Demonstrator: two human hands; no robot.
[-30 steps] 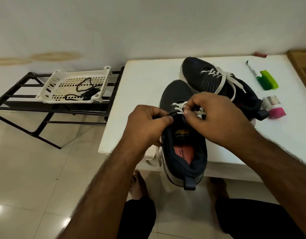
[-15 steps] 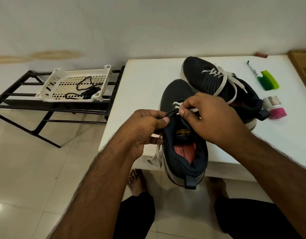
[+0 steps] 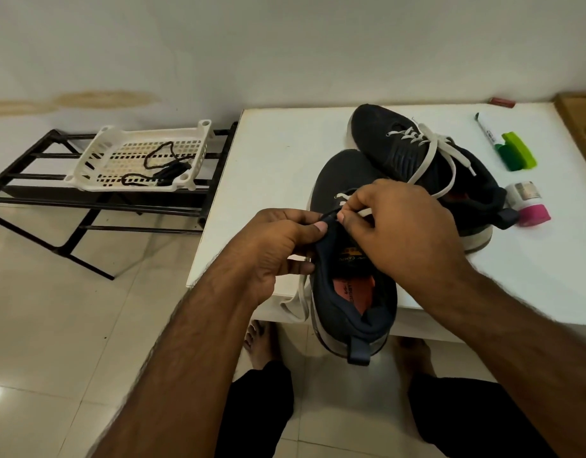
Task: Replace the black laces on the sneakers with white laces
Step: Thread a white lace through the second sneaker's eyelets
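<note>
White tabletop (image 3: 271, 153): near sneaker (image 3: 347, 292) gripped at collar by left hand (image 3: 278, 246), white lace (image 3: 362, 212) pinched by right hand (image 3: 407, 226).

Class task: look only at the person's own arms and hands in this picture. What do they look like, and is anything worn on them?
Both forearms are bare from the bottom edge of the picture to the wrists, with visible hair and no sleeves. The left hand and right hand are bare: no gloves, and no rings, watch or bands in view. Fingernails are short and unpainted. No markings show.
</note>
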